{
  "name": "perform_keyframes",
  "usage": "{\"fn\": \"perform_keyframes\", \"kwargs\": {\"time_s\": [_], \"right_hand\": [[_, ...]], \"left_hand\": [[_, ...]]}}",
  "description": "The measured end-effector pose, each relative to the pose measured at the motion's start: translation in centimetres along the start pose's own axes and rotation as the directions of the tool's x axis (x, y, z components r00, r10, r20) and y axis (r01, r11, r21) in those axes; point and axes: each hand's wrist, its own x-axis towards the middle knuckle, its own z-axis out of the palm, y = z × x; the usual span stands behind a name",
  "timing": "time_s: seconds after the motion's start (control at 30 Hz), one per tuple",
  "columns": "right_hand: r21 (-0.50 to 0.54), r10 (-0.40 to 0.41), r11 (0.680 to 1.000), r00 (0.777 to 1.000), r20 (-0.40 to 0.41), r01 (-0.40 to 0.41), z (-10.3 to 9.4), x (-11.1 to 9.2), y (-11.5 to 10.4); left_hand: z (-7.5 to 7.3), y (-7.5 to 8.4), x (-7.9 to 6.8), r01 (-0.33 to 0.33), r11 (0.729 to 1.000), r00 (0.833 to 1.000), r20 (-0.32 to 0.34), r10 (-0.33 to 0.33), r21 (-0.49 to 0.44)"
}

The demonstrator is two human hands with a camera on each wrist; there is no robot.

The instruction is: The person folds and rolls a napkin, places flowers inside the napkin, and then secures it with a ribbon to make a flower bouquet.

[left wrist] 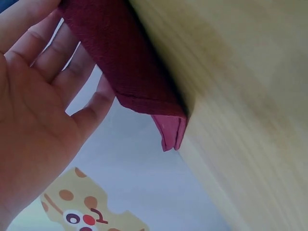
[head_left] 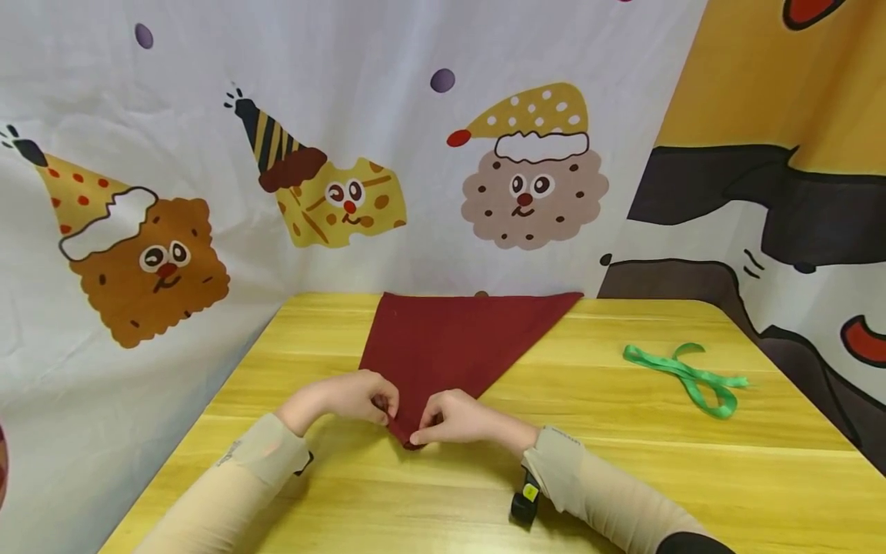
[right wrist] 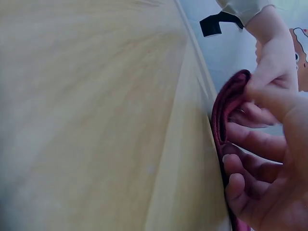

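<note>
A dark red cloth point(head_left: 450, 338) is laid folded on the wooden table point(head_left: 388, 508), its wide side set along the far edge and its sides narrowed to a tip near the person. At that tip the cloth is pinched by both hands, held just beside each other: the left side is gripped between thumb and fingertips of the left hand point(head_left: 360, 394), the right side by those of the right hand point(head_left: 457, 416). In the right wrist view several layers are seen curled together at the tip (the turned edge is raised a little from the wood). In the left wrist view the remaining fingers of the left hand are spread loosely behind the cloth. Both forearms are covered by pale sleeves point(head_left: 595, 486), and a black device point(head_left: 524, 505) with a yellow mark is worn under the right wrist. Well apart from the cloth, on the right part of the table, a green ribbon point(head_left: 681, 371) is left in loose loops. Behind the table a white backdrop point(head_left: 374, 61) is hung, on which a square cracker point(head_left: 148, 269), a cheese wedge point(head_left: 346, 208) and a round biscuit point(head_left: 533, 211), all in party hats, are printed.
</note>
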Motion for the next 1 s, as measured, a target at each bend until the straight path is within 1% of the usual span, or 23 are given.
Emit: {"fn": "perform_keyframes", "kwargs": {"time_s": [0.1,0.17,0.37,0.5,0.57,0.63,0.73,0.83,0.9,1.0], "right_hand": [[-0.020,0.000,1.000,1.000,0.001,0.000,-0.1,0.0,-0.3],[-0.037,-0.001,0.999,1.000,-0.007,0.001,-0.1,0.1,-0.6],[-0.089,0.023,0.996,0.999,-0.040,-0.027,-0.3,0.2,-1.0],[-0.096,0.051,0.994,0.997,-0.058,-0.056,-0.4,0.0,-1.1],[-0.081,0.076,0.993,0.995,-0.064,-0.081,-0.5,-0.1,-1.2],[-0.065,0.106,0.992,0.992,-0.068,-0.111,-0.5,-0.1,-1.1],[-0.005,0.156,0.988,0.986,-0.063,-0.157,-0.6,-0.2,-1.1],[0.067,0.203,0.978,0.978,-0.046,-0.200,-0.6,-0.3,-0.9],[0.104,0.234,0.968,0.972,-0.034,-0.229,-0.7,-0.3,-0.8],[0.120,0.257,0.960,0.966,-0.030,-0.252,-0.8,-0.4,-0.7]], "left_hand": [[-0.2,0.0,0.1,-0.025,1.000,0.999,-0.022,0.024,-0.014],[-0.4,0.1,0.3,-0.028,0.999,0.999,-0.033,0.028,-0.017],[-0.9,0.6,1.3,-0.018,0.999,0.996,-0.082,0.021,0.035],[-0.9,0.9,2.2,-0.009,0.998,0.994,-0.107,0.016,0.067],[-0.9,1.1,2.5,0.002,0.997,0.994,-0.113,0.007,0.081],[-0.9,1.2,2.9,-0.001,0.996,0.993,-0.119,0.012,0.093],[-0.8,1.3,3.2,-0.009,0.993,0.991,-0.132,0.024,0.117],[-0.8,1.4,3.5,-0.017,0.992,0.989,-0.143,0.035,0.124],[-0.7,1.4,3.7,-0.007,0.992,0.989,-0.149,0.027,0.130],[-0.6,1.4,4.0,-0.001,0.992,0.987,-0.156,0.021,0.130]]}}
